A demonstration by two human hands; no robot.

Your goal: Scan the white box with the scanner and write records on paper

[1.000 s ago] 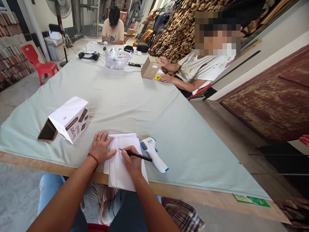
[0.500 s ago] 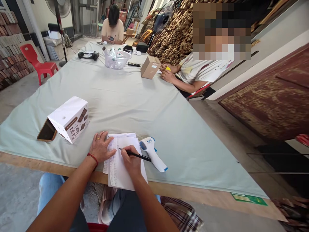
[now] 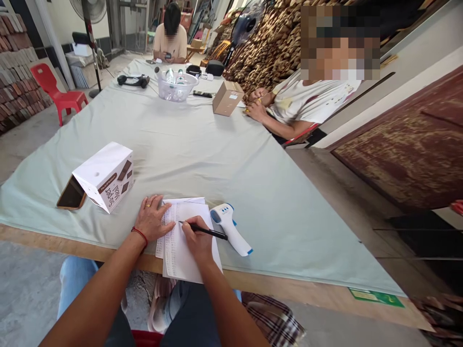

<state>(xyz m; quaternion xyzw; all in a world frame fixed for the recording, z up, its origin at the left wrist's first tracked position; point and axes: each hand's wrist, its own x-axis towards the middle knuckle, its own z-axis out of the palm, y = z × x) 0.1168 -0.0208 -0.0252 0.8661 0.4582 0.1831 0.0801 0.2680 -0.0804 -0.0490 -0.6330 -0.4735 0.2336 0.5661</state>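
Sheets of white paper (image 3: 193,255) lie at the table's near edge, with columns of small handwriting down the left side. My left hand (image 3: 152,220) rests flat on their left margin, fingers spread, a ring on one finger and a red cord at the wrist. A black pen (image 3: 208,231) is pinched in my right hand (image 3: 198,246), its tip touching the top sheet near the written columns. Just right of the paper lies a white and blue infrared thermometer (image 3: 231,229). To the left stands a white printed box (image 3: 104,176), with a phone (image 3: 72,193) partly behind it.
A pale green cloth (image 3: 173,149) covers the table. Farther back are a clear plastic basin (image 3: 177,89) with bottles, a cardboard box (image 3: 227,99) and a black headset-like device (image 3: 133,81). One person (image 3: 300,106) sits at the right, another (image 3: 170,41) at the far end.
My hands hold nearly the same pose, and the pen tip stays by the written columns. The view shifts slightly. The person at the right has moved their hands a little.
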